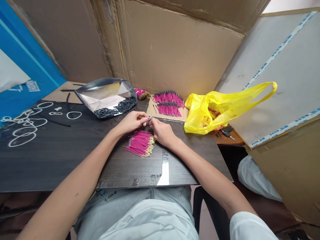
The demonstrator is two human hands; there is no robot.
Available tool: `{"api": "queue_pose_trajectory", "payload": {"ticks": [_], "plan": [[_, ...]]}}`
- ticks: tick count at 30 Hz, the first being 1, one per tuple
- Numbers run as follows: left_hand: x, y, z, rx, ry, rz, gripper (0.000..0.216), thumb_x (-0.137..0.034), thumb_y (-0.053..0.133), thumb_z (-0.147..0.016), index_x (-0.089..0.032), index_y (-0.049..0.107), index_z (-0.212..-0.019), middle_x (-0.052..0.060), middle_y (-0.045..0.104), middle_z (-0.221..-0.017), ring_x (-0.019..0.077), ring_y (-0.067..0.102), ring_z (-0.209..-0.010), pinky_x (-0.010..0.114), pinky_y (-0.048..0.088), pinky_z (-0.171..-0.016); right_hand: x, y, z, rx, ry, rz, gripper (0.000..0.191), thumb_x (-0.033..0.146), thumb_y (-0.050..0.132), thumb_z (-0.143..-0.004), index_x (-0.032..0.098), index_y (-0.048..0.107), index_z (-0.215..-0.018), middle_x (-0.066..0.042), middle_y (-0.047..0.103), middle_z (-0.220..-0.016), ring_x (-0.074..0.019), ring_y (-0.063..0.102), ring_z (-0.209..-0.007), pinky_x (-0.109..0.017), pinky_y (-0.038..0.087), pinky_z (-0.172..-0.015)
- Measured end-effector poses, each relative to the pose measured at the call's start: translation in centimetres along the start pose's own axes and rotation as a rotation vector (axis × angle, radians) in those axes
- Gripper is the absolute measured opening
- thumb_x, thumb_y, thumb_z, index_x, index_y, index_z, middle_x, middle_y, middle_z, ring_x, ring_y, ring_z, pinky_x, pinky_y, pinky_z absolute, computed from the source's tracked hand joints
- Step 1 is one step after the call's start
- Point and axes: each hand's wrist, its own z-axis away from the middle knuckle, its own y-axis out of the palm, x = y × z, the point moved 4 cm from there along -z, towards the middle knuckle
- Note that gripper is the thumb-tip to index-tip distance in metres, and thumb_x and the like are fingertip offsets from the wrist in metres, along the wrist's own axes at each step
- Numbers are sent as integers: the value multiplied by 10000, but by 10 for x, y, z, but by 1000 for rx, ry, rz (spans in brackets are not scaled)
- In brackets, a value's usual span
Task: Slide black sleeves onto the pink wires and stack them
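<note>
My left hand [132, 121] and my right hand [162, 131] meet fingertip to fingertip over a dark board [62, 156], both pinched on a small thin piece [149, 118] too small to name. Just below them lies a loose pile of pink sticks with gold tips [140, 143]. Behind, on a cardboard sheet, rest two rows of pink sticks with black ends [169, 103]. An open silver foil bag [107, 96] at the back left spills several small black sleeves [117, 108].
A yellow plastic bag [215, 111] sits at the right, with keys [226, 132] beside it. White rubber bands [27, 121] are scattered at the left. Cardboard walls [175, 50] enclose the back and right. A bundled roll of sticks [141, 94] lies behind the foil bag.
</note>
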Motion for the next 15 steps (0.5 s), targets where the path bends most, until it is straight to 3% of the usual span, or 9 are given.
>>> {"api": "queue_pose_trajectory", "payload": {"ticks": [7, 15], "plan": [[1, -1, -1, -12, 23, -5, 292, -431, 616, -891, -151, 695, -866, 15, 654, -664, 118, 484, -537, 246, 372, -546, -6, 3, -1, -55, -17, -121, 179, 213, 394, -1034, 213, 526, -1155, -112, 688, -1199, -247, 669, -983, -322, 486, -730], [0, 0, 0, -11, 14, 39, 305, -446, 623, -894, -148, 689, -903, 14, 656, -677, 110, 466, -528, 238, 353, -524, -31, 5, -3, -276, 142, -437, 100, 286, 465, -995, 228, 539, -960, -46, 683, -945, -211, 641, -872, -324, 472, -830]]}}
